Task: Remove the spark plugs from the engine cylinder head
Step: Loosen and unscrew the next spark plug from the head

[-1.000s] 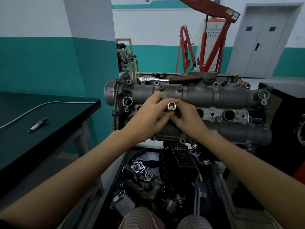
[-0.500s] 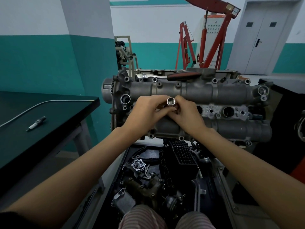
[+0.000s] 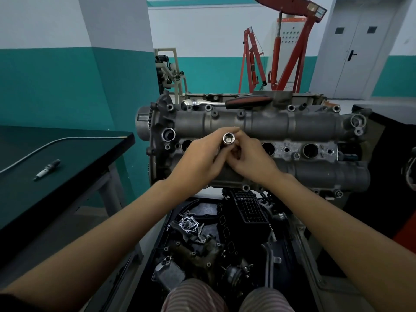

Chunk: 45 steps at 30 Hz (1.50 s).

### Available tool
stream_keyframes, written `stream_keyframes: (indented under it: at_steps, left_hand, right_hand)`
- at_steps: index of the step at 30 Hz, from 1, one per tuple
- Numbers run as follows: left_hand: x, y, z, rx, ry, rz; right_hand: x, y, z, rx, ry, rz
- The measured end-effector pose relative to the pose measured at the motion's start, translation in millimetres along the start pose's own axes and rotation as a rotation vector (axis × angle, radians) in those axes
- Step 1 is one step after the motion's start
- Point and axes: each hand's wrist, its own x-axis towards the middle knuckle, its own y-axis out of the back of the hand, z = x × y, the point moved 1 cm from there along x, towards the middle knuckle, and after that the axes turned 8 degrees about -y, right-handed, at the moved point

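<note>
Chrome socket point(image 3: 229, 138) stood over the cylinder head point(image 3: 292, 129), the left hand point(image 3: 198, 159) and right hand point(image 3: 252, 161) each closing a grip around it; a spark plug point(image 3: 46, 170) lay on the dark surface point(image 3: 67, 154).

Single head cam, wide-angle, looks fwd and down, close over cylinder head point(image 3: 258, 127); far wall at top.
</note>
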Motion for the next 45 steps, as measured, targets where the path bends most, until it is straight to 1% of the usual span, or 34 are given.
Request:
stream_keyframes:
  at_steps: [2,4,6,8,12,14,16,19,22,24,25,28,30,32,34,37,41,45]
  left_hand:
    - [1,-1,2,0.040,0.023,0.069]
    - [8,1,0,0.128,0.053,0.123]
    - [15,3,-3,0.223,0.097,0.119]
    - [15,3,-7,0.224,0.117,0.069]
    - [2,-5,-16,0.170,0.046,-0.140]
    - [-3,-6,-22,0.096,0.044,-0.160]
    - [-4,-7,-25,0.024,0.055,-0.122]
    - [-5,-10,-24,0.000,0.051,-0.068]
    - [-5,-14,-23,0.002,0.032,-0.047]
    - [-6,-16,-24,-0.010,0.069,-0.017]
    - [-6,-18,-25,-0.022,0.105,0.023]
    - [-6,-23,-27,-0.046,0.191,0.157]
    - [-6,-25,-27,-0.044,0.195,0.193]
    - [-4,-26,-26,-0.041,0.165,0.203]
    - [-1,-23,-24,-0.039,0.104,0.178]
    - [2,-20,-25,-0.030,0.047,0.120]
    - [-2,-23,-28,0.032,-0.011,0.092]
    - [2,-25,-31,-0.009,0.082,0.168]
  right_hand:
    - [0,1,-1,0.038,-0.051,-0.005]
    - [0,1,-1,0.051,-0.088,0.029]
    - [-1,1,-2,0.043,-0.100,0.074]
    - [-3,2,-3,0.006,-0.084,0.081]
    - [-7,3,-7,-0.077,-0.018,0.044]
    - [-8,2,-9,-0.168,0.052,0.036]
    - [-9,-1,-10,-0.236,0.102,0.026]
    - [-9,0,-10,-0.238,0.112,0.025]
    - [-6,0,-9,-0.130,0.030,0.052]
    - [-4,0,-9,-0.032,-0.080,0.064]
    - [-2,1,-8,-0.009,-0.114,0.072]
    - [-2,2,-8,-0.037,-0.114,0.088]
    - [-5,2,-10,-0.108,-0.071,0.090]
    - [-8,1,-11,-0.178,-0.014,0.080]
    - [-9,1,-12,-0.233,0.030,0.063]
    - [-9,1,-13,-0.260,0.037,0.046]
    - [-7,1,-13,-0.204,-0.041,0.062]
    - [-3,1,-11,-0.133,-0.146,0.074]
